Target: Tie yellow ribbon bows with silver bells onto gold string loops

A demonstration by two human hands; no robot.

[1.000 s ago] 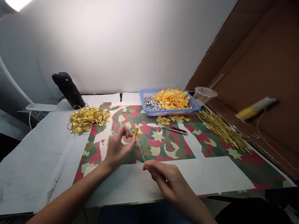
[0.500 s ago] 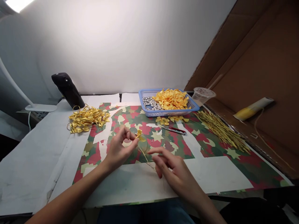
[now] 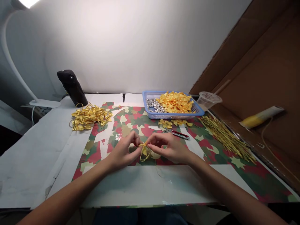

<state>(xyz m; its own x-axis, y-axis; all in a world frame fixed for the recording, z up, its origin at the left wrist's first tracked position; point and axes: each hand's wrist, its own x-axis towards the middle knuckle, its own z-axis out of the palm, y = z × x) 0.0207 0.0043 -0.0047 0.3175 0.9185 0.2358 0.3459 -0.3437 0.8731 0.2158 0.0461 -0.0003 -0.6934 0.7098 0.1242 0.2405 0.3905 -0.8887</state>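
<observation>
A small yellow ribbon bow with thin gold cord loops (image 3: 145, 152) is held between my hands, above the patterned sheet. My left hand (image 3: 126, 150) pinches its left side between thumb and fingers. From the other side, my right hand (image 3: 170, 148) pinches the bow's cord, with thumb and forefinger pressed together. A thin loose strand trails down below my right hand. Fingertips partly hide the middle of the bow. Beyond my right hand lie a red-handled cutter (image 3: 179, 134) and some flattened yellow ribbon pieces (image 3: 166, 123).
A blue basket (image 3: 175, 116) holds yellow ribbon pieces and silver beads. Looped yellow bows (image 3: 90, 117) are heaped at left, near a black bottle (image 3: 73, 89). Gold cords (image 3: 228, 137), a plastic cup (image 3: 208, 100) and a yellow-white glue gun-like tool (image 3: 261, 117) are at right.
My right hand has come up and left to meet the bow and now pinches its cord. The bow has come slightly lower, and the cord is now drawn into loops. The view has shifted slightly.
</observation>
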